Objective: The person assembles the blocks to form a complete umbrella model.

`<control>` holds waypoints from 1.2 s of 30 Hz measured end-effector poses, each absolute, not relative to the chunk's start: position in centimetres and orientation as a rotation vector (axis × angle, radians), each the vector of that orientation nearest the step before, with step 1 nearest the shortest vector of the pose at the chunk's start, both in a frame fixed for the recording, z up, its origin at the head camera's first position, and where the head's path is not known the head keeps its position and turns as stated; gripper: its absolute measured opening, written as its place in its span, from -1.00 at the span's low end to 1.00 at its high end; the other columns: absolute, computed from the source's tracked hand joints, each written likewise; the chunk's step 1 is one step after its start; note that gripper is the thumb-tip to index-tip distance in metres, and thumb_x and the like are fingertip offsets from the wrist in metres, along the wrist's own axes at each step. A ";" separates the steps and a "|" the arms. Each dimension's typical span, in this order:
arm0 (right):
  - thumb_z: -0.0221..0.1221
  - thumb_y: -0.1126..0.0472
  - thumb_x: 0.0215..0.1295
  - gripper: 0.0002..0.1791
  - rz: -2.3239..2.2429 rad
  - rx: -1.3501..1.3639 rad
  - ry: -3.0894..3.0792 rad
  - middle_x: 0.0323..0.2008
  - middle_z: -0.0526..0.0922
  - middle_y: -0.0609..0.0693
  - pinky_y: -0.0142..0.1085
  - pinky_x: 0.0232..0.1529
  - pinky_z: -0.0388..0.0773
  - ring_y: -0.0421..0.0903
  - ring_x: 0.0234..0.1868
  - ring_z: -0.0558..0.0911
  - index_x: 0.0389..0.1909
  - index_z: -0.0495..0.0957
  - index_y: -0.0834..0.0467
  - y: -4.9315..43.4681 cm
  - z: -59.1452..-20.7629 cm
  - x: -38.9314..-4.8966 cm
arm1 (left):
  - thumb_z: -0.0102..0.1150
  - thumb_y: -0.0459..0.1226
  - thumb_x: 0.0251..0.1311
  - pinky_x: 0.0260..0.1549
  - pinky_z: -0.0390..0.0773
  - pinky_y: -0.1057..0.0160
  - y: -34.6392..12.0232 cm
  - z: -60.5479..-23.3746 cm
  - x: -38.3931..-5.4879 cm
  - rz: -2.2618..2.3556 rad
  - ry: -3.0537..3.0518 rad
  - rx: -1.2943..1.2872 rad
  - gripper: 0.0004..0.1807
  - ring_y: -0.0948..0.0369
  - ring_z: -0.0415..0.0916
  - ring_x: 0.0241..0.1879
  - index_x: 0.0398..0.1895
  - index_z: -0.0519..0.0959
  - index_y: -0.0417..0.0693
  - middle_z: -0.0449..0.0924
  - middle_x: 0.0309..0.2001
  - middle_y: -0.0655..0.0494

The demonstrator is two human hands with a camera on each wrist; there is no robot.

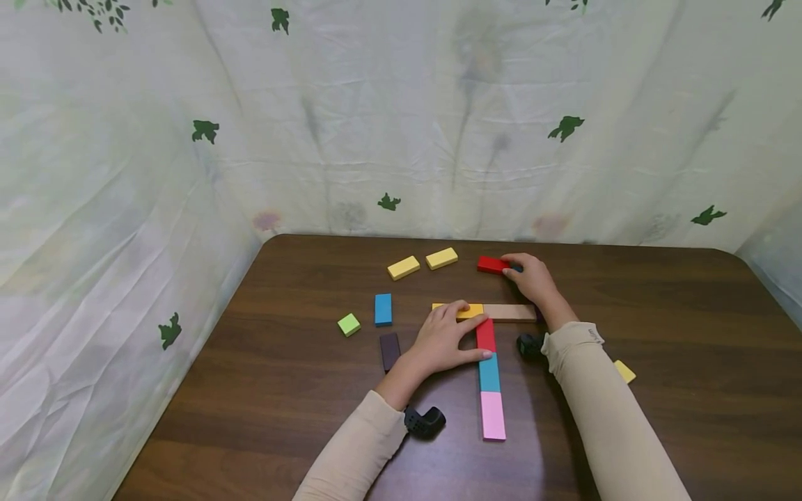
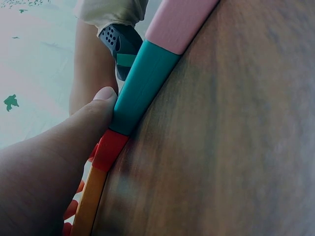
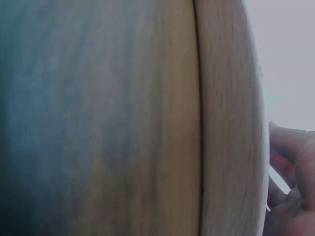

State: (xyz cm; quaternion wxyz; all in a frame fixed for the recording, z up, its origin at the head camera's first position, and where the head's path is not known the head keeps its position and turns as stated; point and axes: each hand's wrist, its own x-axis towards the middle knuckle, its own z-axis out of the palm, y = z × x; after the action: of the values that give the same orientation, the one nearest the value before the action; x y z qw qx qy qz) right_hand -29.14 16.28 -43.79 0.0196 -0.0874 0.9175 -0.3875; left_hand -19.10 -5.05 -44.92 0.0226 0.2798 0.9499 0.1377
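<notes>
My left hand (image 1: 441, 341) spreads over a T-shaped row of flat blocks. Its thumb touches the side of the teal block (image 2: 142, 88); other fingers reach the red block (image 1: 485, 335) below the crossbar and the orange block (image 1: 471, 312). The pink block (image 1: 492, 416) ends the stem, and a tan block (image 1: 510, 313) makes the crossbar's right part. Behind the crossbar, my right hand (image 1: 534, 278) pinches the right end of another red block (image 1: 491, 265). A dark blue piece (image 1: 516, 267) shows between thumb and fingers, mostly hidden.
Two pale yellow blocks (image 1: 404, 268) lie toward the back. To the left are a blue block (image 1: 383, 309), a green block (image 1: 349, 324) and a dark purple block (image 1: 389, 350), partly behind the left wrist. Another yellow block (image 1: 624, 371) is beside the right sleeve.
</notes>
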 end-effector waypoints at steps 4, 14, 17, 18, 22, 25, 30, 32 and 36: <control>0.04 0.26 0.29 -0.61 -1.214 -0.254 2.847 0.17 0.29 0.24 0.08 0.12 0.14 0.19 0.20 0.20 0.14 0.39 0.23 16.3 -43.8 -29.1 | -0.12 0.38 -0.04 0.18 0.03 0.00 -5.0 -44.9 -19.1 0.425 2.945 0.873 -0.23 0.07 0.02 0.22 0.29 0.19 0.41 0.10 0.24 0.08; 0.02 0.26 0.31 -0.61 -1.221 -0.252 2.825 0.19 0.27 0.22 0.08 0.13 0.14 0.18 0.22 0.18 0.16 0.38 0.20 16.3 -43.9 -29.0 | -0.14 0.38 -0.04 0.18 0.03 0.01 -5.1 -45.2 -19.2 0.426 2.951 0.881 -0.23 0.08 0.01 0.23 0.29 0.19 0.42 0.10 0.25 0.08; 0.02 0.28 0.31 -0.61 -1.212 -0.274 2.829 0.19 0.27 0.22 0.08 0.12 0.15 0.18 0.21 0.19 0.16 0.37 0.22 16.3 -43.9 -29.0 | -0.14 0.38 -0.04 0.18 0.03 0.01 -5.0 -45.2 -19.2 0.427 2.949 0.883 -0.23 0.08 0.01 0.23 0.29 0.19 0.42 0.10 0.24 0.08; 0.02 0.28 0.31 -0.61 -1.209 -0.279 2.832 0.19 0.27 0.22 0.07 0.12 0.15 0.18 0.21 0.19 0.16 0.37 0.22 16.3 -43.9 -29.0 | -0.14 0.38 -0.04 0.18 0.03 0.00 -5.0 -45.2 -19.2 0.428 2.949 0.884 -0.23 0.08 0.01 0.23 0.29 0.19 0.42 0.10 0.24 0.08; 0.02 0.29 0.30 -0.61 -1.202 -0.288 2.838 0.19 0.28 0.22 0.06 0.13 0.15 0.18 0.21 0.20 0.15 0.38 0.23 16.2 -44.0 -29.2 | -0.14 0.38 -0.04 0.18 0.02 -0.01 -5.0 -45.1 -19.1 0.430 2.945 0.881 -0.23 0.08 0.01 0.22 0.29 0.19 0.42 0.10 0.24 0.08; 0.02 0.28 0.30 -0.61 -1.208 -0.283 2.834 0.19 0.28 0.21 0.07 0.13 0.14 0.18 0.21 0.20 0.15 0.38 0.22 16.2 -44.0 -29.2 | -0.13 0.38 -0.04 0.18 0.02 -0.01 -5.1 -45.1 -19.1 0.430 2.943 0.877 -0.23 0.08 0.01 0.22 0.29 0.19 0.42 0.10 0.25 0.08; 0.00 0.26 0.32 -0.61 -1.281 -0.267 2.836 0.17 0.31 0.21 0.06 0.13 0.13 0.17 0.21 0.21 0.16 0.37 0.22 16.3 -44.0 -29.2 | -0.13 0.38 -0.04 0.18 0.02 -0.01 -5.1 -45.0 -19.2 0.439 2.940 0.871 -0.23 0.08 0.02 0.22 0.30 0.18 0.41 0.09 0.25 0.08; -0.02 0.23 0.34 -0.60 -1.330 -0.258 2.835 0.17 0.31 0.21 0.06 0.12 0.15 0.17 0.19 0.23 0.17 0.34 0.23 16.4 -44.0 -29.2 | -0.13 0.38 -0.04 0.18 0.02 -0.01 -5.1 -45.0 -19.2 0.443 2.938 0.869 -0.23 0.08 0.01 0.22 0.30 0.18 0.42 0.09 0.25 0.08; -0.04 0.16 0.36 -0.56 -1.449 -0.229 2.818 0.15 0.33 0.22 0.04 0.10 0.20 0.17 0.15 0.28 0.20 0.29 0.25 16.4 -44.0 -29.2 | -0.12 0.38 -0.05 0.18 0.02 -0.01 -5.1 -45.1 -19.3 0.451 2.936 0.868 -0.22 0.08 0.01 0.22 0.29 0.19 0.41 0.09 0.25 0.08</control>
State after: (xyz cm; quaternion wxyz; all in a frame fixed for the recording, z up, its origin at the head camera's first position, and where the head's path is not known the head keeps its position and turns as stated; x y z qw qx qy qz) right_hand -29.24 16.37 -43.95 -0.0177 -0.0722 0.8868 -0.4561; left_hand -19.27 -5.08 -45.06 0.0236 0.2803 0.9485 0.1457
